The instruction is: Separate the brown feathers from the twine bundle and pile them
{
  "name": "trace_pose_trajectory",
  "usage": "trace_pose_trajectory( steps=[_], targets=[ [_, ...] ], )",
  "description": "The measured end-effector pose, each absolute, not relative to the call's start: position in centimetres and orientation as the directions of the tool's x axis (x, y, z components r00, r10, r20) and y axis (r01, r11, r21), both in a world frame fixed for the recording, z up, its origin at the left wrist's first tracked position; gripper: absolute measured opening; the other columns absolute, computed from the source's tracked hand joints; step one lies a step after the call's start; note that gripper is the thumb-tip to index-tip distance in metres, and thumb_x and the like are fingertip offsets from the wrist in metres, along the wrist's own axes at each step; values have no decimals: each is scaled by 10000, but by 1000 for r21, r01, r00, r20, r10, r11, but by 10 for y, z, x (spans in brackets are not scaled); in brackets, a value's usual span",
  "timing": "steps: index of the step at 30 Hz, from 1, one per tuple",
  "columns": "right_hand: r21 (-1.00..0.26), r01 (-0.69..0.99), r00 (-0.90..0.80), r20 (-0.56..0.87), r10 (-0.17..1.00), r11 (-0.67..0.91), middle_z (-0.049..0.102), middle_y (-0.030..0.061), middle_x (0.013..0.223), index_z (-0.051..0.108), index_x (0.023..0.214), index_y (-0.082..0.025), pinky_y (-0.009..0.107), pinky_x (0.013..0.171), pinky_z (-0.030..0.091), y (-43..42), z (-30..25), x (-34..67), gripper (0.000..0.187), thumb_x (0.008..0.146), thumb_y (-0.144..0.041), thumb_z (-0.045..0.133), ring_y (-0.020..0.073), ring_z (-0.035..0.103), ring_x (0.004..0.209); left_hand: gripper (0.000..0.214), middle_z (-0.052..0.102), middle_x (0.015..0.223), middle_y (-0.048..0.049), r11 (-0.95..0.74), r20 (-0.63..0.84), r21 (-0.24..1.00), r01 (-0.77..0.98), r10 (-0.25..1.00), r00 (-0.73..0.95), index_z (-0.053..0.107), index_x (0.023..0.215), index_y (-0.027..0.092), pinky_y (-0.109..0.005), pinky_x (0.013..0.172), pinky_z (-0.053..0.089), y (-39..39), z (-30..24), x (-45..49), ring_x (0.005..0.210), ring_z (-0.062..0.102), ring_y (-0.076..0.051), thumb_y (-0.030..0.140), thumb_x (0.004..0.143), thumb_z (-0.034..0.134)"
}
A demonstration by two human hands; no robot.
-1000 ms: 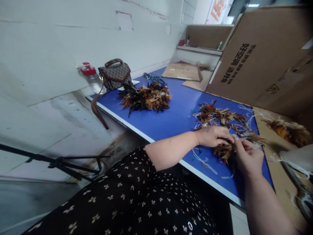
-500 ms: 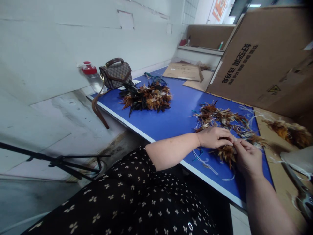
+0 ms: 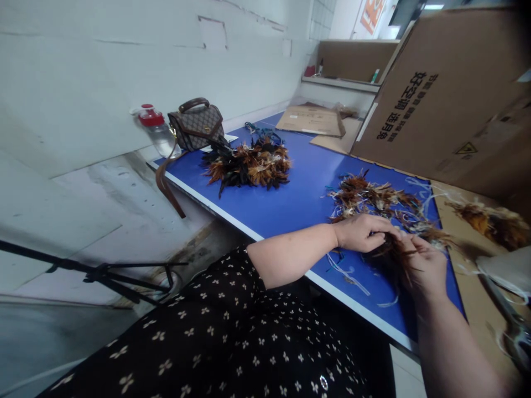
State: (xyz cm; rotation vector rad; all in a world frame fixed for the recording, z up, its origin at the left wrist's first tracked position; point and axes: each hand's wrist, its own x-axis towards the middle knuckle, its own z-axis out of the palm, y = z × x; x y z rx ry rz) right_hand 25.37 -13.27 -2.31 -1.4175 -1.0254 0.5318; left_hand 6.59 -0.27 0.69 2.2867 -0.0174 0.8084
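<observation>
Both hands meet near the right end of the blue tabletop (image 3: pixel 265 207), closed on a small bunch of brown feathers (image 3: pixel 396 257). My left hand (image 3: pixel 365 232) pinches it from the left, fingers bent over its top. From the right, my right hand (image 3: pixel 425 262) grips the same bunch, with dark feather tips lying across its fingers. The exact pinch point is hidden by the fingers. Just beyond the hands lies a loose pile of brown feathers (image 3: pixel 373 196) with white and teal strings. Loose white strings (image 3: pixel 350 276) lie on the near side.
A larger heap of black and brown feathers (image 3: pixel 253 166) lies further left. Behind it are a handbag (image 3: pixel 197 124) and a red-capped bottle (image 3: pixel 155 130). A large cardboard box (image 3: pixel 448 105) stands at the back right. Scissors (image 3: pixel 508 315) and another feather bunch (image 3: pixel 492 224) are at far right.
The feather bunch between my hands has turned: lighter brown tips hung downward before, and now darker feathers spread toward my right hand. Both hands have shifted only slightly.
</observation>
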Motion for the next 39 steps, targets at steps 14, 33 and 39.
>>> trace_pose_trajectory(
  steps=[14,33,39],
  targets=[
    [-909,414,515,279,811,49,752,42,759,781,847,-217,292,619,506,-133,-21,254,705,788,-910,901,185,627,686,193,866,1314,-147,-735,514,653,-182,254,819,909,1126,163,-428,1261,603,-4,12,65,1318,817,-248,60,1058,762],
    [-939,339,511,240,826,63,769,21,795,807,928,-215,293,658,524,-128,-33,255,715,853,-924,861,176,632,705,152,858,1234,-150,-735,560,651,-190,296,774,812,1104,163,-424,1227,581,-4,1,73,1263,795,-260,170,1140,665],
    [-938,336,536,267,801,87,771,21,806,805,961,-212,297,648,538,-125,-35,251,729,903,-939,796,162,619,661,64,819,1128,-104,-548,556,794,-265,475,682,752,1089,169,-385,1055,616,-7,-10,85,1068,758,-205,230,1107,744]
  ],
)
